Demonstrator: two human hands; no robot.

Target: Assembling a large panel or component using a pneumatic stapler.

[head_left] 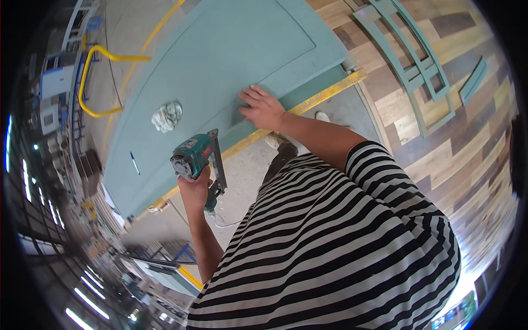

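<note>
Holding nail gun [190, 157] in left hand [194, 186], closed round the handle [212, 197], by the near edge of the green panel [209, 55]; can't tell if touching it

See magazine [219, 165] with long axis roughly up-down in view, nose end uppermost, pointing toward the panel and away from the striped shirt [330, 247]

Note hose [224, 226] trailing off the handle's low end

Resting right hand [264, 113] palm down on the panel close to its near edge, loosely spread, gripping nothing visible; up and right of the nail gun, well apart

Find panel ahead of both hands, with long axis slanting low left to high right

Got crumpled cloth [167, 116] on it just up-left of the nail gun, pen [135, 163] farther left, so nearer the left hand

Further out: see yellow beam [324, 98] along the near side, green frames [411, 73] at right on wood-pattern boards [462, 146]
</note>
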